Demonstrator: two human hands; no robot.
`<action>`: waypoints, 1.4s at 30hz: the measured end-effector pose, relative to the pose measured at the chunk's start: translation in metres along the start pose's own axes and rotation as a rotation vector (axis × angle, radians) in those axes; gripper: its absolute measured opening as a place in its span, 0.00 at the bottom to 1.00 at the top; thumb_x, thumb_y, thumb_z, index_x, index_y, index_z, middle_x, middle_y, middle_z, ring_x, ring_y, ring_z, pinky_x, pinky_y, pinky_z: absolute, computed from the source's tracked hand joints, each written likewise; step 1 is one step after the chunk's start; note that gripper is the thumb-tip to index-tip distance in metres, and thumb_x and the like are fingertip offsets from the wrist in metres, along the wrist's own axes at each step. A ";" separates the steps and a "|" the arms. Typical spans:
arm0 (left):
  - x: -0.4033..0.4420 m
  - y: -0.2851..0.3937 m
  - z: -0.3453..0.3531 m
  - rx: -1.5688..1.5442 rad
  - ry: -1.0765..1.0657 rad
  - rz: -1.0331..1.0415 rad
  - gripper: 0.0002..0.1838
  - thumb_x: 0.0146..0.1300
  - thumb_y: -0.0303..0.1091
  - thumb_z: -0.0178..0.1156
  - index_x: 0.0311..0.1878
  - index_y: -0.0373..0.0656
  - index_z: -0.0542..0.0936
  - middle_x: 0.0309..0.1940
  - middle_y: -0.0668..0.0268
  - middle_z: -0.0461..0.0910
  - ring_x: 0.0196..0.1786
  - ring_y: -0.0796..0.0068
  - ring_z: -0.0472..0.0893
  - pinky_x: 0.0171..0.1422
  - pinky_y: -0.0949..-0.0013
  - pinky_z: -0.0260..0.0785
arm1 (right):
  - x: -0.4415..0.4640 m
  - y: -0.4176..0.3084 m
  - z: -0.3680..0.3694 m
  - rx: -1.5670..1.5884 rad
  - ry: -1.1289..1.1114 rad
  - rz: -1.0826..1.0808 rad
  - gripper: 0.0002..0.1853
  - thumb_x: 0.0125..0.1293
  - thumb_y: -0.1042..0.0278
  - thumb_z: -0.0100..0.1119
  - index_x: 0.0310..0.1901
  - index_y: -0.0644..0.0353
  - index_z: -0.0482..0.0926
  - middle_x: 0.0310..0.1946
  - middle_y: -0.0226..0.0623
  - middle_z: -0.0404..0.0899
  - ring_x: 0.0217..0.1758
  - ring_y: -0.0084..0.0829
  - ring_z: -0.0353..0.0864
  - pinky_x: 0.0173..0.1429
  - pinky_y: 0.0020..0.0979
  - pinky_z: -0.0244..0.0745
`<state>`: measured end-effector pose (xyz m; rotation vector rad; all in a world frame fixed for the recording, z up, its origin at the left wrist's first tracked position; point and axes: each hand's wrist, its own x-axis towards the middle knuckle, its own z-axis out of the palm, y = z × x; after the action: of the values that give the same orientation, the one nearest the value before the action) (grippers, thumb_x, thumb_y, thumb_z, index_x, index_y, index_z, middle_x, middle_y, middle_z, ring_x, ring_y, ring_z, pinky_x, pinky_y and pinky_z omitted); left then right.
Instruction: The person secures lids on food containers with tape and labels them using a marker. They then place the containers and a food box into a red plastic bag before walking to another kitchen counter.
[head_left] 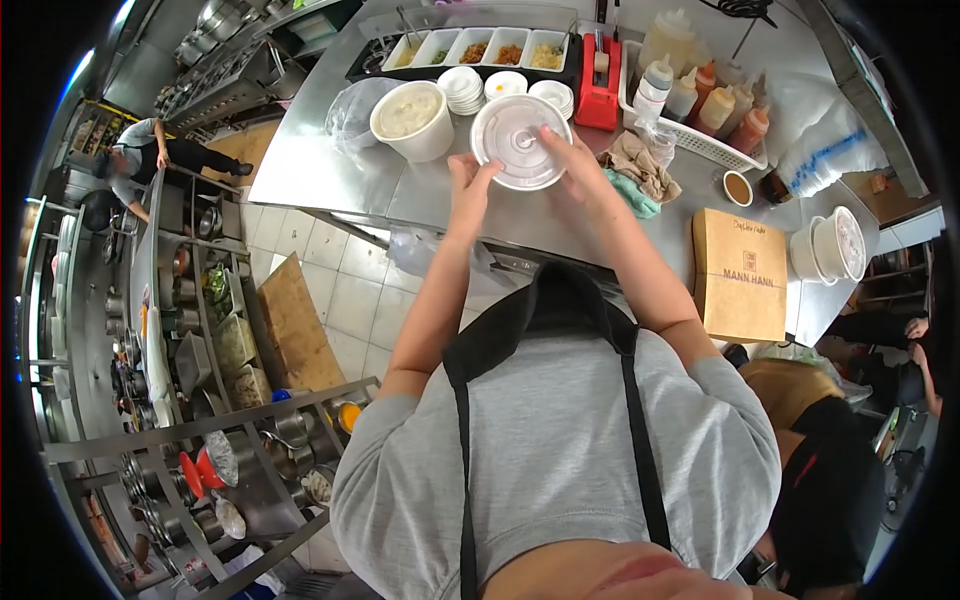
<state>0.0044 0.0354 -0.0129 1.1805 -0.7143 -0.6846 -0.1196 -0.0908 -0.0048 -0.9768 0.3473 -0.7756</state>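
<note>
Between my hands is a round white takeaway bowl (pixel 512 125) with a clear plastic lid on it, tilted toward me above the steel counter (pixel 330 160). My left hand (pixel 470 190) grips its lower left rim, thumb on the lid's edge. My right hand (pixel 576 160) holds the right side, with fingers lying over the lid. Just left of the bowl stands an open white tub (pixel 412 122) with pale contents. Small stacked white dishes (pixel 460 90) sit behind it. To the right lie a crumpled brown paper (pixel 640 165) and a green cloth (pixel 632 195).
A topping tray (pixel 427 48), red dispenser (pixel 598 85) and basket of squeeze bottles (pixel 700 145) line the back. A brown paper bag (pixel 740 270), sauce cup (pixel 737 188) and lidded tubs (pixel 838 245) stand right. Other people are at far left (pixel 140 160) and lower right (pixel 825 490).
</note>
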 end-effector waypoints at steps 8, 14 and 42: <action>-0.005 0.002 -0.008 -0.210 -0.109 -0.279 0.26 0.59 0.39 0.57 0.54 0.33 0.59 0.49 0.56 0.69 0.52 0.70 0.70 0.58 0.67 0.61 | 0.004 -0.012 -0.016 -0.022 0.090 0.302 0.29 0.59 0.55 0.59 0.55 0.68 0.66 0.51 0.42 0.72 0.54 0.33 0.73 0.57 0.33 0.68; -0.015 -0.014 -0.012 0.054 0.215 -0.157 0.27 0.61 0.40 0.55 0.59 0.31 0.65 0.49 0.60 0.73 0.51 0.70 0.72 0.55 0.68 0.63 | -0.002 -0.011 -0.015 0.176 0.104 0.327 0.30 0.62 0.50 0.52 0.59 0.63 0.63 0.55 0.42 0.69 0.58 0.37 0.69 0.60 0.39 0.65; 0.007 0.007 -0.023 -0.434 -0.136 -0.398 0.37 0.62 0.62 0.38 0.63 0.39 0.58 0.60 0.56 0.64 0.61 0.62 0.66 0.61 0.55 0.64 | -0.027 -0.011 -0.010 0.053 0.026 0.350 0.24 0.66 0.47 0.45 0.50 0.61 0.66 0.43 0.38 0.74 0.48 0.29 0.73 0.50 0.35 0.68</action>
<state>0.0278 0.0442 -0.0100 0.8815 -0.4106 -1.1974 -0.1483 -0.0807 -0.0030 -0.8279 0.5024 -0.4769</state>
